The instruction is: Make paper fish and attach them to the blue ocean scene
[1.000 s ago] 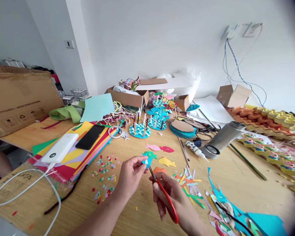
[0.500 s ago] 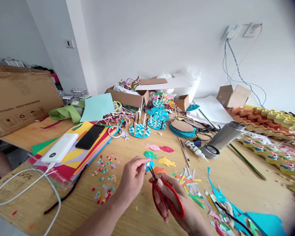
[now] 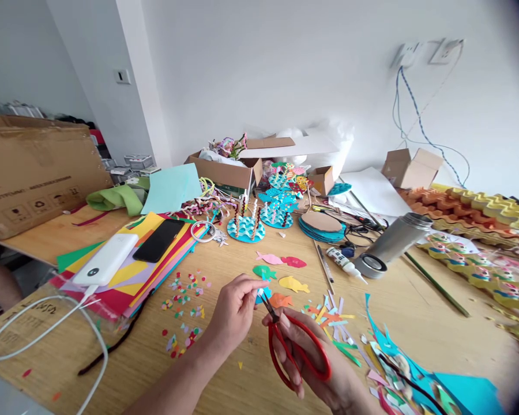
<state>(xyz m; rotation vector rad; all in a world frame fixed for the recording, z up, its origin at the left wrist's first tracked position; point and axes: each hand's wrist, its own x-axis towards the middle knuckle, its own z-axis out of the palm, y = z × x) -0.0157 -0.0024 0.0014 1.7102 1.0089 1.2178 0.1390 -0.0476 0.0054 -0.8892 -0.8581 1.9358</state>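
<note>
My left hand [image 3: 236,308] is closed in a pinch on a small white piece [image 3: 260,292], too small to make out clearly. My right hand [image 3: 309,351] grips red-handled scissors [image 3: 273,314], fingers through the loops, the blades slightly apart and pointing at the white piece. Just behind the blade tips shows a blue paper shape [image 3: 266,295], partly hidden by my fingers. Around it on the table lie paper fish: green [image 3: 264,272], yellow [image 3: 293,284], pink [image 3: 269,259] and red [image 3: 293,262]. An orange paper shape [image 3: 281,300] lies beside the blades.
Confetti dots [image 3: 185,317] lie left of my hands, paper strips [image 3: 337,323] to the right. A power bank [image 3: 106,259] and phone [image 3: 159,240] rest on coloured sheets. Glue bottle [image 3: 345,262], steel flask [image 3: 393,245] and blue decorated discs [image 3: 245,230] stand further back.
The scissors' handles have spread and the blades have parted a little. My right hand has shifted slightly down and right. My left hand has hardly moved.
</note>
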